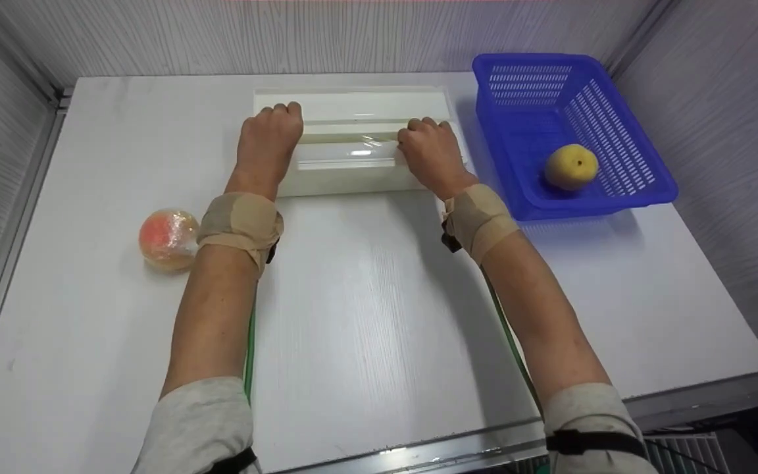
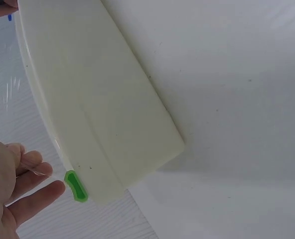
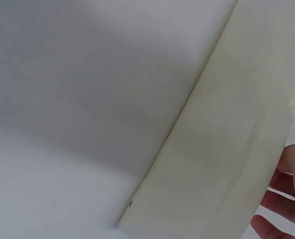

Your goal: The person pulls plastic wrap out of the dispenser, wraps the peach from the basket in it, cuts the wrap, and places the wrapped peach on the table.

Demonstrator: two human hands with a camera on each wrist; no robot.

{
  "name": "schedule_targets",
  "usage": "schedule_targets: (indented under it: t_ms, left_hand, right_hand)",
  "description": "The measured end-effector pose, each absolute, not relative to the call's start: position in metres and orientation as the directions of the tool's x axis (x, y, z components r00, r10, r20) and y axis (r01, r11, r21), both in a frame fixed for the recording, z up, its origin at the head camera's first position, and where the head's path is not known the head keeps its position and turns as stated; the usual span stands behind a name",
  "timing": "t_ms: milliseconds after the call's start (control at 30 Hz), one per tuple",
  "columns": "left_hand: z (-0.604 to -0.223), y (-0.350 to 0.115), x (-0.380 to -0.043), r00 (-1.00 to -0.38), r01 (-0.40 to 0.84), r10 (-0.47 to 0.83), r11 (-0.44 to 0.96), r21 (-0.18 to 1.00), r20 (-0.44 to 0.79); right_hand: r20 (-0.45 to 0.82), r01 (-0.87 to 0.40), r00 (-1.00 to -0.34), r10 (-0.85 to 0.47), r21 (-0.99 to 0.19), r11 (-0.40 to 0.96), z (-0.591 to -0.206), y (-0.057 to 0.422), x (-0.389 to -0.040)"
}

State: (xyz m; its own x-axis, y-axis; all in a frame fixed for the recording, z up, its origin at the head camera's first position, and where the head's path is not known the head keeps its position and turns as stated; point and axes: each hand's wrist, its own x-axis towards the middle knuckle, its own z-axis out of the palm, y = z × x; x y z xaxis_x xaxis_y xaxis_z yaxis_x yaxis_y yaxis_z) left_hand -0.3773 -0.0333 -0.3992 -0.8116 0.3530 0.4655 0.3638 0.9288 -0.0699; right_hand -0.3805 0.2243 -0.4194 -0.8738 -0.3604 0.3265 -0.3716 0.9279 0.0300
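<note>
plastic film (image 1: 371, 140) spans the cream wrap dispenser (image 1: 353, 180), far on the counter (image 1: 353, 296), fingers of left hand (image 1: 270, 141) and right hand (image 1: 433, 150) pinching its ends; drawing-out seems in hand, next pull needing even tension

Light-grey sleeves (image 1: 198, 421), tan wrist wraps (image 1: 241, 220)

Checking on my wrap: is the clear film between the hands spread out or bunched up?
Spread out: the clear film spans from left hand to right hand, with glints visible between them.
</note>
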Motion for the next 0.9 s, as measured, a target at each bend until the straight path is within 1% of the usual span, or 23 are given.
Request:
schedule_targets:
  t_ms: [100,200,267,433,700,900]
  left_hand:
    - [-0.397,-0.032,-0.377,-0.808,0.363,0.349,0.929,-0.066,0.475]
    - [-0.394,-0.031,-0.378,-0.798,0.365,0.348,0.929,-0.065,0.492]
    - [-0.393,-0.032,-0.378,-0.792,0.371,0.349,0.927,-0.06,0.501]
    - [-0.391,-0.035,-0.377,-0.788,0.391,0.354,0.92,-0.035,0.503]
    - [-0.377,-0.045,-0.371,-0.799,0.463,0.412,0.886,0.011,0.438]
    - [-0.366,-0.052,-0.364,-0.785,0.518,0.448,0.854,0.056,0.428]
  right_hand:
    - [0.343,-0.394,-0.861,-0.377,0.021,0.919,-0.42,0.234,-0.38]
    - [0.342,-0.418,-0.857,-0.384,-0.028,0.908,-0.42,0.244,-0.379]
    - [0.331,-0.41,-0.867,-0.371,-0.053,0.91,-0.42,0.251,-0.378]
    - [0.344,-0.347,-0.887,-0.307,-0.058,0.936,-0.416,0.265,-0.377]
    - [0.462,-0.32,-0.846,-0.267,-0.038,0.947,-0.401,0.264,-0.375]
    - [0.507,-0.333,-0.82,-0.265,-0.047,0.942,-0.391,0.266,-0.371]
